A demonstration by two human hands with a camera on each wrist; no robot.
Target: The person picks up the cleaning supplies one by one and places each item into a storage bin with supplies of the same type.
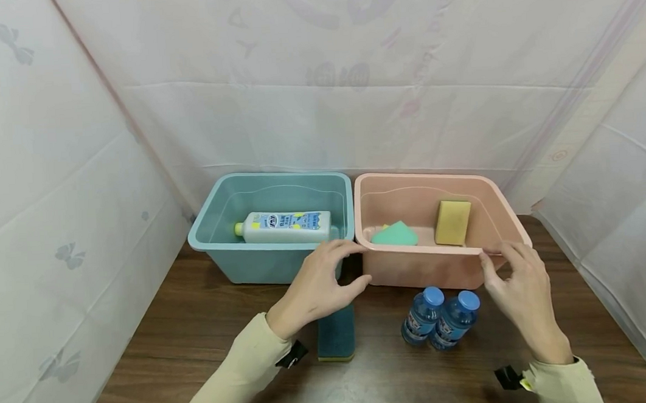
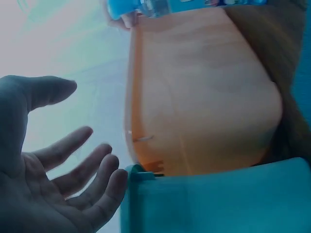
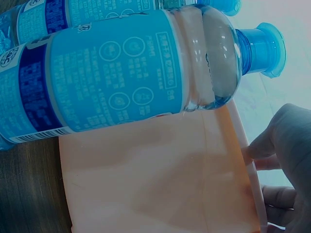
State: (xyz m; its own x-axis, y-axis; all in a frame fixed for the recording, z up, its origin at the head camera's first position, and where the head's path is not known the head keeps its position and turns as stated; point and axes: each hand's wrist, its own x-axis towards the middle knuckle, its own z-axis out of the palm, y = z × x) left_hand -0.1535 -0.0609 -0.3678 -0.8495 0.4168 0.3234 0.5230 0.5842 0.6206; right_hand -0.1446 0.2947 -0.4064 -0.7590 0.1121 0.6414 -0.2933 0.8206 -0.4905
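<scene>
The pink bin (image 1: 414, 270) stands on the tabletop (image 1: 387, 374); our right grip (image 1: 520, 283) pinches its rim, our left grip (image 1: 323, 282) is apart near its left front corner; pulling unevenly, we could topple the bottles (image 1: 451, 324) just before it.

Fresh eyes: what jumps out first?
Probably the two bins side by side, mid-picture in the head view: the teal bin with a white bottle lying inside, the pink bin with a yellow sponge. Then two blue-capped bottles before the pink bin, whose rim the right hand grips.
</scene>
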